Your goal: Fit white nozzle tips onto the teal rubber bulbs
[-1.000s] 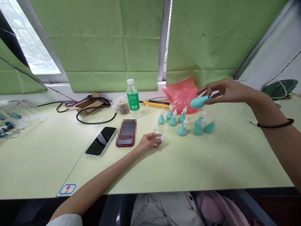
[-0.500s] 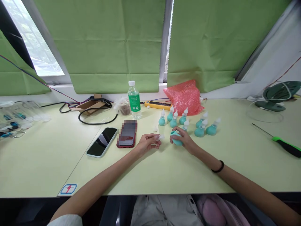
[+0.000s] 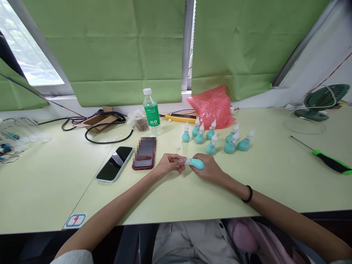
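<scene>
1. Nearest, at the lower centre of the frame, the right hand (image 3: 209, 169) has its fingers curled round a turquoise squeeze bulb (image 3: 197, 164), held just above the pale tabletop (image 3: 170, 203).
2. Just left of it, the left hand (image 3: 167, 164) pinches a translucent nozzle (image 3: 185, 161) between thumb and fingertips.
3. Bulb and nozzle lie nearly in one line, long axes running left to right across the frame. The bulb's mouth faces left, toward the nozzle; its round end sits by the right palm. The two parts appear to meet, but how far one is seated in the other I cannot tell.
4. Left of the hands lie a dark-screened phone (image 3: 114, 164) and a red-cased phone (image 3: 144, 154); a screwdriver (image 3: 327, 160) lies at the right edge.
5. Beyond the hands, right of centre, eight nozzle-topped bulbs (image 3: 211, 149) stand upright.
6. Farther back are a water bottle (image 3: 152, 114) and a red bubble-wrap bag (image 3: 213, 110).
</scene>
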The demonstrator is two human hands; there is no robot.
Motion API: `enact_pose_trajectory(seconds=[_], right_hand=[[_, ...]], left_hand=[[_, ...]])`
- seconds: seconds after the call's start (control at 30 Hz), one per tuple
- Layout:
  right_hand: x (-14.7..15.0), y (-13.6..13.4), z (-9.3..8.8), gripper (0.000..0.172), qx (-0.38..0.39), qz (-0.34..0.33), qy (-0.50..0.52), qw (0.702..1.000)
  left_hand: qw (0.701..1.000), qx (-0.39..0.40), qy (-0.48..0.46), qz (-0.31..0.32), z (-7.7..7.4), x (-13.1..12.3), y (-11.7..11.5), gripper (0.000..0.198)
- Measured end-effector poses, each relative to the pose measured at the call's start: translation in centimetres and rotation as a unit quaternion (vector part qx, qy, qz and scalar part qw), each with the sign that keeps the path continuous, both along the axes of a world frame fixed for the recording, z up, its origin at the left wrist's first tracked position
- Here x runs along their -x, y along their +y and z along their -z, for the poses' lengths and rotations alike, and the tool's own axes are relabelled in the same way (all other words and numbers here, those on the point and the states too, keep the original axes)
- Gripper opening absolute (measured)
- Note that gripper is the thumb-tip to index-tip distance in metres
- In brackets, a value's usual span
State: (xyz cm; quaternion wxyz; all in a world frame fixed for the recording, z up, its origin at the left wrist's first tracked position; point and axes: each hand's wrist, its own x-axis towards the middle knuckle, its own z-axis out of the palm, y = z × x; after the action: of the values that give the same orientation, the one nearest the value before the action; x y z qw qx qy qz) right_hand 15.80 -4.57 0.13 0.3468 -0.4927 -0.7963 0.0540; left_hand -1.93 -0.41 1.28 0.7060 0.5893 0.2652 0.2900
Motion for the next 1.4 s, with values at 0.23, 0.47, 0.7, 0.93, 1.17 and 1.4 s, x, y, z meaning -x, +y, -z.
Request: enact_pose_trajectory(seconds=[0.23,0.47,0.7,0.93,1.17,1.4], right_hand=[[-0.5,0.0,0.8,0.011,-0.082,0.029,-0.158,0.984],[-0.3,-0.1,0.7,0.007,-0.036,0.008,-0.075,0.997],[-0.3,0.1,-0.6,0.011,0.252,-0.069,0.119,0.958],[-0.4,0.3,-1.1,0.021,0.424,-0.119,0.211,0.873],[-0.1,0.2,-1.3,0.027,0.323,-0.061,0.311,0.892],[-0.7,0.5,-0.9,0.029,0.298,-0.059,0.352,0.885]], left_hand=[[0.994,-0.094,0.062,0.008,-0.3,0.0,-0.1,0.038],[0.986,-0.147,0.083,-0.015,0.1,-0.2,-0.6,0.038],[0.975,-0.189,0.114,-0.039,-0.2,-0.5,-1.5,0.036],[0.981,-0.169,0.085,-0.03,-0.1,-0.6,-1.3,0.038],[0.915,-0.322,0.178,-0.165,-1.2,-0.8,2.3,0.045],[0.821,-0.376,0.392,-0.175,-1.0,-3.1,6.3,0.025]])
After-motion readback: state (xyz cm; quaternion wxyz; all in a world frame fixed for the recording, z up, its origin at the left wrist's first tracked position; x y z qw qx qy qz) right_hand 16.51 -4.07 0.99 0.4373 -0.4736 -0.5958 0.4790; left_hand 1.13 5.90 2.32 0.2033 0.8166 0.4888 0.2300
